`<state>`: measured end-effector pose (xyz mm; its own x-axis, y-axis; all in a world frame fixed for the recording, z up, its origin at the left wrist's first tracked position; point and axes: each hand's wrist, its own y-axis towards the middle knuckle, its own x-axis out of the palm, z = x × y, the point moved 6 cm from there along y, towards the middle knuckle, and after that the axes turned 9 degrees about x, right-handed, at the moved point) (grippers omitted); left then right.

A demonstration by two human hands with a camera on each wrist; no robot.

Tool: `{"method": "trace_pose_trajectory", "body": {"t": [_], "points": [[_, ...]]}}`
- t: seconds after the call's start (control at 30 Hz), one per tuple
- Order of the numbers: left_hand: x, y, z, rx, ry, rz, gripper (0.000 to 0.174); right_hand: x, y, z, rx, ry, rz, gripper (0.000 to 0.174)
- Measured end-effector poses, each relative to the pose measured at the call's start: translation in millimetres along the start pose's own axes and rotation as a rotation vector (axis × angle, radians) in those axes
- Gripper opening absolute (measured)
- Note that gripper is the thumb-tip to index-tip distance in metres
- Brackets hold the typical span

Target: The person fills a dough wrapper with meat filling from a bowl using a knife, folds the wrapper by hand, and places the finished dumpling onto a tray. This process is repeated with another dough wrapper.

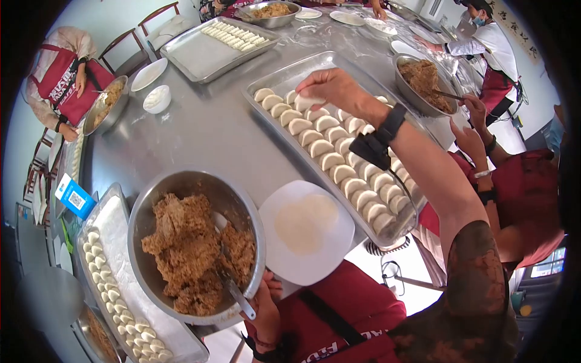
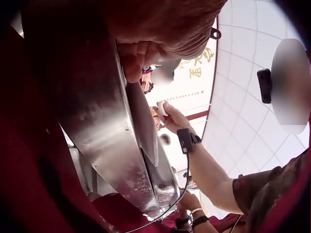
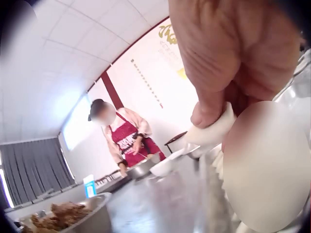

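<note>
My right hand (image 1: 339,91) pinches a pale folded dumpling (image 3: 214,130) above the far end of a metal tray (image 1: 330,57) lined with rows of dumplings (image 1: 331,160). Low in the head view, my left hand (image 1: 266,311) grips the near right rim of a steel bowl (image 1: 227,181). Brown filling (image 1: 187,254) sits in that bowl, with a metal spoon (image 1: 242,302) leaning out beside the left hand. A white plate (image 1: 284,266) right of the bowl carries thin round wrappers (image 1: 305,224), partly overlapping.
Another tray of dumplings (image 1: 100,221) lies left of the bowl, near a blue QR card (image 1: 75,196). Farther back are a third tray (image 1: 187,57), a small white bowl (image 1: 157,100) and filling bowls (image 1: 423,85). People stand around the metal table (image 1: 181,142), some close on the right.
</note>
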<state>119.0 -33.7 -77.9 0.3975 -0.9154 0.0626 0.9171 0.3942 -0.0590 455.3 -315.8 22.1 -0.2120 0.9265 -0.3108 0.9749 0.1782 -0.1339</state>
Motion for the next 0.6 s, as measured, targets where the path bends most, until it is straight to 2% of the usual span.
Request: {"method": "trace_pose_trajectory", "body": {"t": [0.03,0.2,0.27,0.3,0.4,0.43,0.53,0.6], "points": [[-2,-1,-1,0.019,0.063,-0.017,0.027,-7,15,1,-0.005,-0.034,0.046,0.012],[-11,-7,-10,-0.038,0.105,-0.073,0.029,-17,67,13,-0.016,-0.168,0.2,0.011],[-24,-10,-29,-0.03,0.163,-0.083,0.029,-14,87,24,-0.038,-0.195,0.207,0.011],[-16,-11,-21,0.015,0.097,-0.017,0.031,-12,94,27,-0.049,-0.208,0.208,0.011],[-17,-14,-24,0.002,0.06,0.017,0.031,-6,112,40,-0.057,-0.193,0.196,0.011],[-29,-24,-31,-0.126,-0.052,-0.193,0.027,-2,118,43,-0.103,-0.212,0.181,0.012],[-25,-22,-15,-0.139,0.059,-0.167,0.026,9,127,45,-0.197,-0.287,0.157,0.014],[-23,-18,-9,0.05,0.152,-0.168,0.026,13,127,44,-0.199,-0.363,0.165,0.016]]}}
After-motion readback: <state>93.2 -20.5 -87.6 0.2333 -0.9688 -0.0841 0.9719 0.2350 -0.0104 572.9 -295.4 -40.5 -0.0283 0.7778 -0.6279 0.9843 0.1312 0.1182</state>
